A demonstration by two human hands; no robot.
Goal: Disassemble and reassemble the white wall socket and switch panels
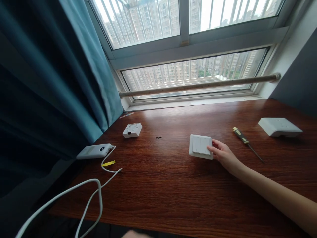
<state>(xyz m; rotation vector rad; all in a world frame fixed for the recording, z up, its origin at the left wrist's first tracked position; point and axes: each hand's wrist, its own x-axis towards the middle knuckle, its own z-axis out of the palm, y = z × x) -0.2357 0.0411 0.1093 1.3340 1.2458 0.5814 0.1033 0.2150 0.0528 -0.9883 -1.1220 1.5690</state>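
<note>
plainly, the brown desk [153, 188] is filling most of the space, with the window [184, 39] standing at twelve o'clock. taking the switch plate as the centre of the dial, the right hand [224, 157] is coming in from between three and four, its thumb and fingers pinching the plate's right edge, one digit lying over the front face. the left hand [135, 234] is showing only as a blur towards seven, so i cannot tell what its fingers are doing.

the wedge-shaped white box [279, 126] is resting between two and three, and a white device [91, 152] with a cable is lying near nine. the white switch plate [201, 146] itself is sitting between nine and ten from the right palm; that hand is clearly the nearer, and the plate, being almost square, is showing no clear long axis. the small white box [132, 130] is resting between nine and ten. the screwdriver [245, 141] is lying at three, handle pointing near eleven, tip near five. some small dark pieces [158, 137], perhaps screws, are lying between nine and ten.
</note>
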